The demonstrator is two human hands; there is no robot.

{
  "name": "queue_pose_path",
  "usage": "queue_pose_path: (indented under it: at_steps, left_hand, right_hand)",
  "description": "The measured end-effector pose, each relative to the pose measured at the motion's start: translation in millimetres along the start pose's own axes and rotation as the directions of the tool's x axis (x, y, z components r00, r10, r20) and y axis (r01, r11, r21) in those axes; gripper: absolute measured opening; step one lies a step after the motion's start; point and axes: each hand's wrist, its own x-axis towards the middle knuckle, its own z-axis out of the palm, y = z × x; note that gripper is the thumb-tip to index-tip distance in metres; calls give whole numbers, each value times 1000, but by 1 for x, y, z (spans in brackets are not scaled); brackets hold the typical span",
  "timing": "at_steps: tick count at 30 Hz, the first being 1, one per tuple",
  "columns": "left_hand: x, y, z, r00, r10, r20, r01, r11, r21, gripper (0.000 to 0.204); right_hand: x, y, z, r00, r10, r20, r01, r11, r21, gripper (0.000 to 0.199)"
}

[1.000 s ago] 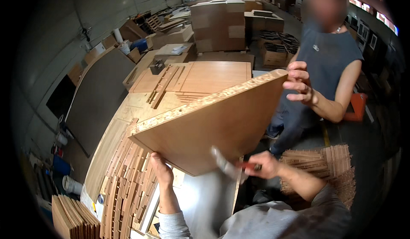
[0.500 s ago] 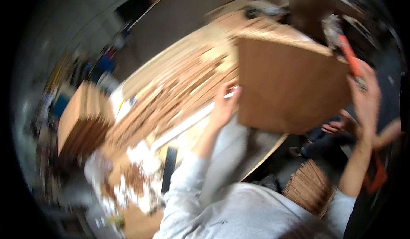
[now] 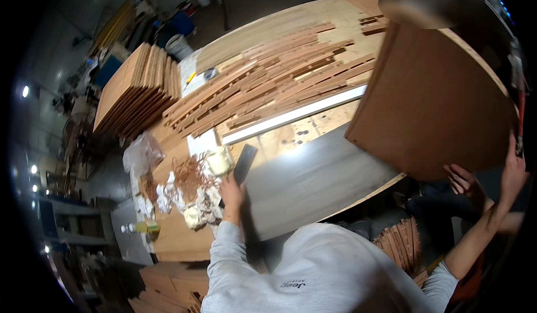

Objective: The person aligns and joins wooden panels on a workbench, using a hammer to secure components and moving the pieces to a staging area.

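My left hand (image 3: 231, 197) is on the bench with its fingers closed round the lower part of a dark flat bar (image 3: 246, 162). Crumpled white wrapping and a pale yellow lump (image 3: 218, 161) lie beside it. Far to the right, my right hand (image 3: 513, 170) grips the right edge of a large brown wooden panel (image 3: 436, 100), which stands tilted above the bench end. Close along that edge runs a thin red-and-grey tool (image 3: 521, 114); whether my fingers also hold it I cannot tell. Another person's hand (image 3: 463, 181) is at the panel's lower edge.
Long wooden strips (image 3: 279, 81) cover the middle of the bench, with a white strip (image 3: 296, 114) in front. A grey board (image 3: 313, 184) lies nearest me. Stacked panels (image 3: 137, 92) stand at the left, near a clear plastic bag (image 3: 142, 153) and a bottle (image 3: 140, 227).
My left hand has let go of the panel's left side and moved down-left onto the dark bar. The panel and my right hand now appear farther right; the view has shifted.
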Motion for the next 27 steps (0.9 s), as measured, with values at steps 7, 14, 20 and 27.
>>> queue_pose_path:
  at_steps: [7,14,20,27]
  left_hand:
    - [-13,33,-44,965,211,-158,-260,861,-438,66]
    - [0,208,-192,882,385,-274,-471,750,-464,61]
    - [-3,209,-197,870,200,-452,-462,653,-600,57]
    - [-51,384,-392,178,643,-744,-972,-3,-235,61]
  right_hand:
    - [27,-55,-10,998,38,-41,-24,956,292,45]
    - [50,-26,-21,898,342,276,-435,598,673,32]
    - [30,-8,-34,941,198,275,-339,530,777,30]
    - [30,-10,-52,873,143,467,-480,75,874,34]
